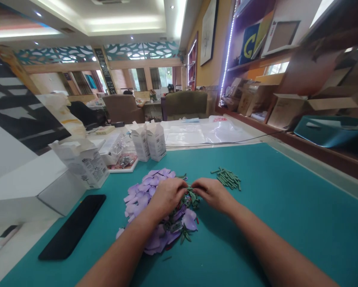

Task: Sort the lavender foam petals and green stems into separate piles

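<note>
A green leafy stem (192, 196) is pinched by the closed fingers of the left hand (168, 196) and right hand (213, 194) over lilac artificial petals (141, 195) on a teal cutting mat (286, 207).

Bright ceiling light (125, 28), soft shadows, wide-angle warping at the edges

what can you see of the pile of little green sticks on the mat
The short green sticks lie in a loose heap on the teal mat, a few strays poking out at the left end. They look thin, matte and rounded, material unclear. Only the mat touches them, just beyond the right hand.
</note>
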The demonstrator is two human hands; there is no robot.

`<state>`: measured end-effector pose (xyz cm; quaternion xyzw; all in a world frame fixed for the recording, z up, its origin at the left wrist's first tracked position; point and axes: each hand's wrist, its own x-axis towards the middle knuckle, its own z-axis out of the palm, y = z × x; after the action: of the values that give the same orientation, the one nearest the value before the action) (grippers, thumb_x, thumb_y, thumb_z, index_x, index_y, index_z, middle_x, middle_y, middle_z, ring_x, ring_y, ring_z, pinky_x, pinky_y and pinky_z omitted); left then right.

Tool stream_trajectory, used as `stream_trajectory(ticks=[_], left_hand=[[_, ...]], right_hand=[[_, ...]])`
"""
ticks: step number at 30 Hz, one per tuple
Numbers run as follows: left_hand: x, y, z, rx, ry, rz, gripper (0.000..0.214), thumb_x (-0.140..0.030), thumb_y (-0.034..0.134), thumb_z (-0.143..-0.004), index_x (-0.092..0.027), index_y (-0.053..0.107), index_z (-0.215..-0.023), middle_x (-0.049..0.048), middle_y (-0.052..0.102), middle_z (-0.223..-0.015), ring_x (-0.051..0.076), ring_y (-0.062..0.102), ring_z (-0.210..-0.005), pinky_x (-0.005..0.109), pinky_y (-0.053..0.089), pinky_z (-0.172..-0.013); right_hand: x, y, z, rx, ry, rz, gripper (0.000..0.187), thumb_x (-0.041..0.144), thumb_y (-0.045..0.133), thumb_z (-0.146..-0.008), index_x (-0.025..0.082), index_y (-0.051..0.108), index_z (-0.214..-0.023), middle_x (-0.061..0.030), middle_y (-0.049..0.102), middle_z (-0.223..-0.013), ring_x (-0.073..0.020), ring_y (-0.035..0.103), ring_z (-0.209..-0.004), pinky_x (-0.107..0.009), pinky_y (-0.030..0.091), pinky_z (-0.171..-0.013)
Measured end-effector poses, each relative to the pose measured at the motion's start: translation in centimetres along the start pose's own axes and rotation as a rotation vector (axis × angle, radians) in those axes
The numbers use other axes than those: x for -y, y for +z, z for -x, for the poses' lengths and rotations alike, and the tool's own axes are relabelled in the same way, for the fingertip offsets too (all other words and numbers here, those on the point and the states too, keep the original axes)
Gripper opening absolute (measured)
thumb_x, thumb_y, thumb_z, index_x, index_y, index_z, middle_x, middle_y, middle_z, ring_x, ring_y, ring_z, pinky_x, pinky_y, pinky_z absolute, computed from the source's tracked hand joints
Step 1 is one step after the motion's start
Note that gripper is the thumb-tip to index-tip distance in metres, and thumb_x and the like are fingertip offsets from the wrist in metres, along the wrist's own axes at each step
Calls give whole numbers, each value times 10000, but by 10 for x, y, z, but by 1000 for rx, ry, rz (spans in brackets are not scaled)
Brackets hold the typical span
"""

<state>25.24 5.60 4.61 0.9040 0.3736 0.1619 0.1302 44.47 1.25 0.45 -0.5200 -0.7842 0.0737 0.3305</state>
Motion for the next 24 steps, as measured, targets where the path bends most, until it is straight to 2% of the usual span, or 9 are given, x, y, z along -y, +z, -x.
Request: stream_trajectory(ticks=[4, 7, 12, 17, 24], left_hand=[[7, 2, -1, -8, -41, -25, 212, -194, 562, -897, -200, 677, -1075, 39, 722, -1079, 210, 633, -1028, 315, 438, -870], [10, 3, -2, 37, -62, -109, 188, -202, 553, -903, -207, 686, -1037, 41, 721, -1062, 225, 629, -1025, 338, 434, -867], [9, 4, -1, 118, -84, -234, 186, -214, 526, -921, -233, 690, -1006, 41, 711, -1062, 251, 614, -1039, 365, 423, -841], [10, 6, -1, 145, -101, -263, 204, -216, 517, -924, -233, 687, -1036, 55, 694, -1100, 256, 592, -1076, 375, 417, -856], [14, 10, 1, 135, -83, -295, 209, -219, 514, -924, -246, 694, -1026, 52, 695, -1059, 252, 591, -1054, 373, 413, -837]], right_hand=[[-33, -11, 2, -178, 231, 188, 128, 256, 551, -870, 218, 672, -851, -34, 668, -847, -164, 593, -806, -270, 433, -745], [-68, -29, 10, -311, 435, 294, 161, 270, 533, -855, 201, 675, -826, -66, 650, -851, -196, 580, -823, -306, 423, -760], [-112, -46, 28, -384, 667, 391, 194, 281, 520, -835, 191, 689, -803, -87, 644, -822, -211, 572, -774, -317, 396, -696], [-126, -41, 36, -343, 749, 430, 192, 293, 542, -825, 199, 703, -782, -82, 669, -813, -204, 575, -737, -311, 379, -654], [-119, -42, 32, -368, 686, 426, 251, 299, 484, -848, 184, 708, -857, -98, 676, -875, -216, 587, -811, -325, 411, -737]])
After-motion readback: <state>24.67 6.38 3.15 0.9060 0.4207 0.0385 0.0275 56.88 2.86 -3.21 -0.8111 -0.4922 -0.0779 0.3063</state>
